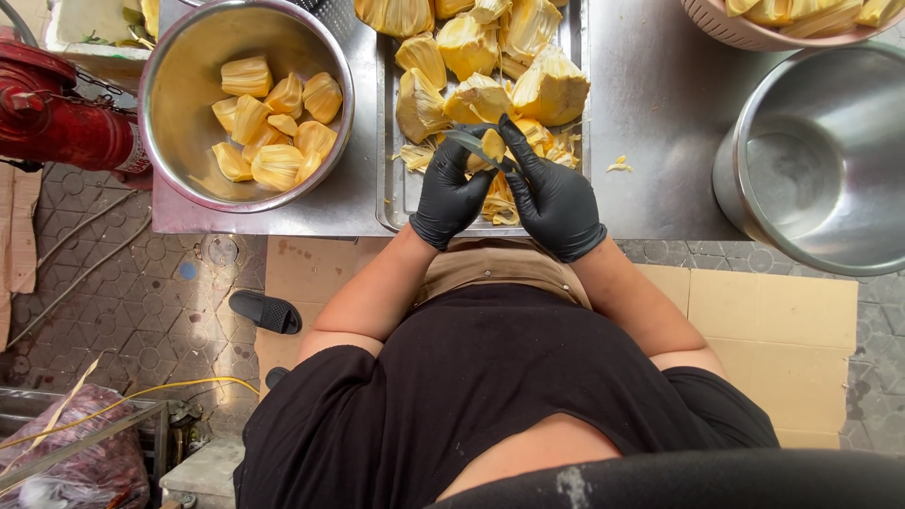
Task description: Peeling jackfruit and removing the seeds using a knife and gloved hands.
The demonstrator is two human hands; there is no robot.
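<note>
Working over the near edge of the metal tray (388, 203), we have both black-gloved hands closed around one jackfruit pod (492, 146). Our left hand (451, 193) curls its fingers (468, 151) onto the pod's left side and seems to pin a thin dark blade (468, 141) against it; our right hand (556, 198) clamps its fingers (517, 141) on the pod's right side. So both sets of fingers are wrapped on the fruit, none spread free.

What worries us is the blade lying so close to the opposite glove: the flesh looks waxy and slick, the gloves are smooth, and a slip could drive the edge into a fingertip. We also judge that the pod could squirt out of the grip and drop off the bench (660, 104) onto the tiled floor (141, 302), since we hold it right at the near rim.

Farther back on the tray lies a heap of uncleaned pods (490, 57), pale yellow, lumpy and fibrous, with stringy rags (415, 155) at its left edge. To the left, a round steel bowl (179, 141), polished and dented with reflections, holds cleaned bulbs (269, 123), glossy and ribbed. At the right stands a deep steel pot (848, 217), matte inside. A pink ridged basket (735, 33) sits at the far right.
</note>
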